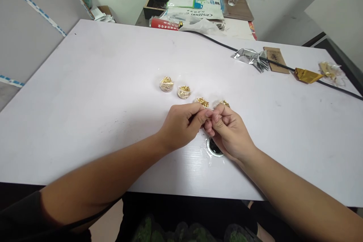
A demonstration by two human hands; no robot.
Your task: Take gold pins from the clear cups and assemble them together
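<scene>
White tabletop [85,106] bears four small cups [166,87] of gold-coloured pieces [185,88]. Just nearer the camera, left hand [180,126] and right hand [234,132] meet, fingertips [208,114] pinched; whether on a piece cannot be told.

This looks like a small workshop or office workspace: a plain white counter [85,75], small tubs of gold pins [166,84], a black cable [215,41] and a grey partition [31,30] alongside.
</scene>
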